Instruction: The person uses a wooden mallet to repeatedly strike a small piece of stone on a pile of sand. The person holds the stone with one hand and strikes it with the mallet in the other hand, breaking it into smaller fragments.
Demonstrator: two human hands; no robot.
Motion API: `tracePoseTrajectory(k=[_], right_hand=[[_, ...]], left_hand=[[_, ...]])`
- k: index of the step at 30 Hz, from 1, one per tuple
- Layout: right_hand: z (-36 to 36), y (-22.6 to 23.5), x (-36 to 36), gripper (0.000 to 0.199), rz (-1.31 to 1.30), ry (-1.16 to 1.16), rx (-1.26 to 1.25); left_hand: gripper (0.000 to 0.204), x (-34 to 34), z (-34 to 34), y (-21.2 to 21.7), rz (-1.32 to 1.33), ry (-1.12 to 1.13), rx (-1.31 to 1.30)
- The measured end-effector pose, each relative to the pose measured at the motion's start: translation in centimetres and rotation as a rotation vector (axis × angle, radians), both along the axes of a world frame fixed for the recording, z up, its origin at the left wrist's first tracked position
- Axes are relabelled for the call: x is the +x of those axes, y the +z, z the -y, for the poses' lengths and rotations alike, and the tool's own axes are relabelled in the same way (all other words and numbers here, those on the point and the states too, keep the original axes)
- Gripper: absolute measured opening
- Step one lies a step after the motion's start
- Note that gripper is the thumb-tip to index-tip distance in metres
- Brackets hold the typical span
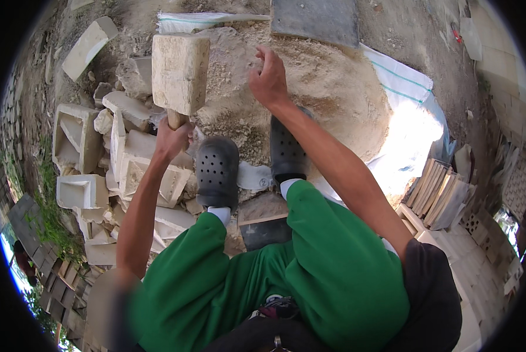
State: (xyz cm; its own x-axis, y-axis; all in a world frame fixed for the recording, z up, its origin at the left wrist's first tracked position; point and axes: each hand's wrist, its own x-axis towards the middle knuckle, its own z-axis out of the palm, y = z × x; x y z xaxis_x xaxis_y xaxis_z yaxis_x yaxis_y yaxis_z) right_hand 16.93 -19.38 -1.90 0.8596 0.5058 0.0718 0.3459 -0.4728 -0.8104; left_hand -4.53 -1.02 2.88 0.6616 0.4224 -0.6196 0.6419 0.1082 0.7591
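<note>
The left hand (170, 141) has its grip closed around the short wooden handle of a large stone-headed mallet (180, 73), whose pale block head stands just above the fist. The right hand (269, 79) hangs with fingers loosely curled and nothing in them, over a mound of sandy stone dust (333, 100). Below the two hands, the person's dark perforated clogs (217, 170) rest at the near edge of the mound, with green trousers (333, 264) filling the lower middle of the view. To the left of the mallet grip lies a heap of broken pale stone blocks (93, 170), some hollowed like troughs. Beyond the right hand sits a dark flat slab (316, 20), and to its right a white woven sack (401, 79) spreads under the mound. Farther right stand stacked thin stone tiles (439, 193). The handle is mostly hidden inside the fist, and the sunlit patch on the sack is washed out.
</note>
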Motion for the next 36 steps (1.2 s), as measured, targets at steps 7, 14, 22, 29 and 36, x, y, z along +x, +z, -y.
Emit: tracePoseTrajectory(k=[7, 14, 22, 29, 36], right_hand=[[-0.2, -0.4, -0.2, 0.053, 0.007, 0.017, 0.02], [0.1, -0.3, 0.0, 0.053, -0.038, 0.003, -0.014], [-0.2, -0.1, -0.3, 0.053, 0.023, 0.003, 0.01], [-0.2, -0.3, -0.1, 0.052, 0.008, 0.004, 0.026], [0.3, 0.0, -0.1, 0.051, 0.004, -0.018, 0.004]], left_hand=[[0.026, 0.0, -0.5, -2.7, -0.235, -0.142, 0.238], [0.023, 0.5, -0.3, 0.8, -0.26, -0.139, 0.224], [0.028, 0.1, 0.1, -1.8, -0.242, -0.235, 0.219], [0.024, 0.5, 0.9, 0.4, -0.242, -0.156, 0.232], [0.028, 1.2, -0.1, 0.1, -0.012, -0.225, 0.341]])
